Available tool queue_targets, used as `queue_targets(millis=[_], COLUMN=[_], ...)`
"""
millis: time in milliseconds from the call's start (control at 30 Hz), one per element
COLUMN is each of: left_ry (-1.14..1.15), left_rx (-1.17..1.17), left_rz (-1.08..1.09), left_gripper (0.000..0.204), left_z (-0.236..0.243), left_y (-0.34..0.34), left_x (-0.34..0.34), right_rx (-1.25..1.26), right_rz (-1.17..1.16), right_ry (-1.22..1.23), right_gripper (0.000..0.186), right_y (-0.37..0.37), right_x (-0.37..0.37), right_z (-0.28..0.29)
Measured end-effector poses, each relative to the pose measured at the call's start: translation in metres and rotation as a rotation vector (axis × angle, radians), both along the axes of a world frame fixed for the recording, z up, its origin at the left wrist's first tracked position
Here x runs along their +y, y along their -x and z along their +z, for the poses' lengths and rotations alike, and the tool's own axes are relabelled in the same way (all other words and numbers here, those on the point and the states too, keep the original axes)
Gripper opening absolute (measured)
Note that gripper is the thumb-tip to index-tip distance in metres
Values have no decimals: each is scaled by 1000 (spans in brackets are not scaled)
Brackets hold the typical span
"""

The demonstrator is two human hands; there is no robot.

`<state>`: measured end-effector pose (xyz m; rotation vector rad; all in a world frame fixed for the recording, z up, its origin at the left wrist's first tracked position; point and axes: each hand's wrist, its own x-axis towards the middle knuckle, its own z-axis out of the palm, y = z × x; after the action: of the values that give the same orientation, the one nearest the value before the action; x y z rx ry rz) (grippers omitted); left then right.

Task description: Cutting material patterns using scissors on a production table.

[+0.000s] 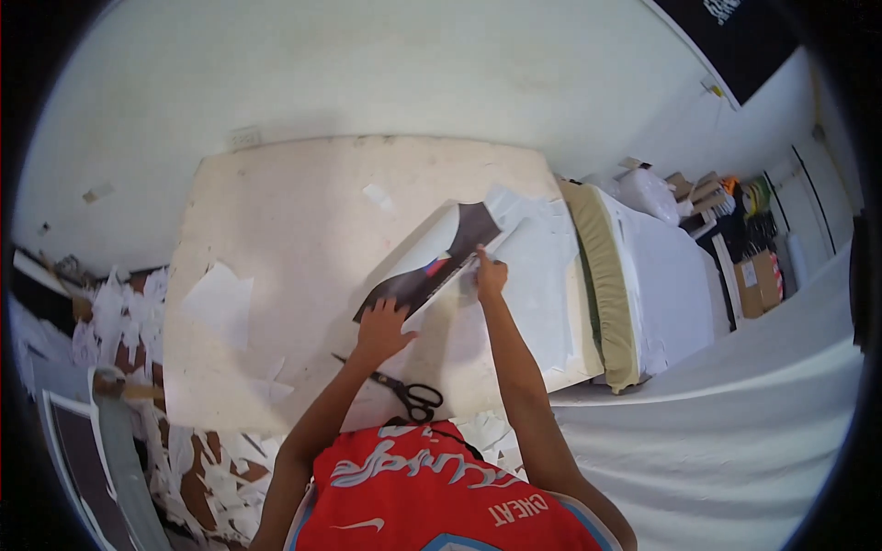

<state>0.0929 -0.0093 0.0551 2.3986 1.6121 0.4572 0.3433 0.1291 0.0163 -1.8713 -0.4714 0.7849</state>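
Observation:
A long sheet with a dark printed face and a small red and blue patch (468,226) lies diagonally on the pale work table (276,184), partly curved over white paper. My left hand (381,328) rests on its lower left end, fingers spread and thumb out. My right hand (489,274) is closed at the sheet's right edge, fingers curled round it; their exact hold is partly hidden. Black-handled scissors (415,397) lie open-side away from me below my left hand. White sheets (542,321) lie beneath and right of the printed one.
A loose white piece (220,298) is at the table's left. Right of the table stand a padded white-and-olive surface (657,294), cardboard boxes (758,285) and piled bags. Paper scraps (230,487) litter the floor at lower left. A wall backs the table.

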Motion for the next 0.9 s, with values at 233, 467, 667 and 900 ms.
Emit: queue_targets(millis=[233,467,667,900], left_ry=[-18,403,532,1242], left_rx=[-242,-965,-1592,-1326], left_rz=[-75,-532,-424,-7], left_gripper=[33,52,70,63], left_z=[-21,53,41,20], left_y=[-96,-189,-147,-158], left_x=[10,94,134,139], right_rx=[-679,-999,-1034,-1103], right_rz=[376,660,992,980], right_ry=[-132,-817,-687,-251], right_gripper=[41,28,31,66], right_y=[-86,-57,-99,-191], right_x=[72,-23,-98,-135], right_z=[66,295,226,83])
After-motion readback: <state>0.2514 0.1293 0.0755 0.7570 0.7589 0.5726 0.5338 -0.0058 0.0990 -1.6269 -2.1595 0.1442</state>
